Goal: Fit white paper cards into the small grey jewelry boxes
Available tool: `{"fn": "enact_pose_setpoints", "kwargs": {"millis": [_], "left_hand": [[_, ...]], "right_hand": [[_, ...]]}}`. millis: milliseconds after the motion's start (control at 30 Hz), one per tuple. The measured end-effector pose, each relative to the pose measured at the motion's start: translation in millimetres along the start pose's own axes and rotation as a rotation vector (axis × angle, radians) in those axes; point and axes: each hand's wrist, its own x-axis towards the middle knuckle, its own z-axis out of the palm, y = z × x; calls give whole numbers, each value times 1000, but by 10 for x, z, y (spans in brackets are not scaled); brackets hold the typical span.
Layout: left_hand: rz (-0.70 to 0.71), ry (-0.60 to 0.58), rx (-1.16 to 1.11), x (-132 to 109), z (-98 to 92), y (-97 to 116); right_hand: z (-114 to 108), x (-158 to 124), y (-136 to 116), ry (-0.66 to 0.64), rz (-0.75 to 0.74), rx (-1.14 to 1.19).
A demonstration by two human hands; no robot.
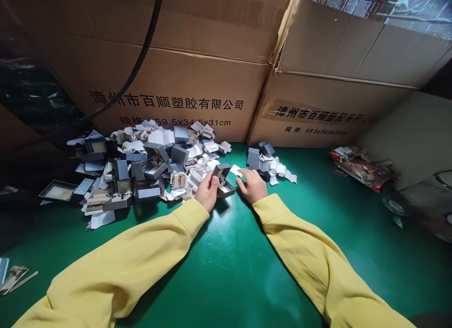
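My left hand (207, 192) is closed on a small grey jewelry box (226, 189), its lid tilted up and a dark insert partly showing inside. Just right of it, my right hand (253, 184) has its fingers closed at a small white paper piece (236, 170). Left of my hands lies a big heap of grey boxes (148, 170), mixed with crumpled white paper (197, 165). Beyond my right hand sits a smaller pile of grey boxes (262, 158) and paper scraps (278, 169).
Two large cardboard cartons (176, 74) (318, 107) stand along the back of the green table (219, 271). A black cable (141, 55) hangs in front of the left one. At right are a red plastic packet (363, 170) and a clear container (420, 210). Scraps (16, 278) lie at lower left.
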Motion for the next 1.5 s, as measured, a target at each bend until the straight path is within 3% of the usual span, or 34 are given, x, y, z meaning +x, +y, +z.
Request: {"fn": "enact_pose_setpoints", "kwargs": {"millis": [200,400,567,767,867,1133,1200,1400,1500], "left_hand": [[-103,-8,-181,28,31,37],[-190,6,-319,42,25,114],[-228,36,-382,67,25,142],[-281,-70,-415,81,-8,137],[-329,-91,-421,111,-28,126],[-414,-134,-518,137,-47,193],[-421,-145,-517,131,-40,206],[-388,-81,-535,148,-39,170],[-381,-75,-521,161,-52,144]], "right_hand": [[91,186,-21,-199,86,-308],[130,150,92,-195,25,-267],[168,158,188,-161,-8,115],[152,21,-115,4,508,954],[159,-36,-234,17,596,1111],[189,12,-97,252,622,977],[192,3,-105,235,608,965],[149,-30,-236,21,533,954],[103,-29,-277,75,435,763]]}}
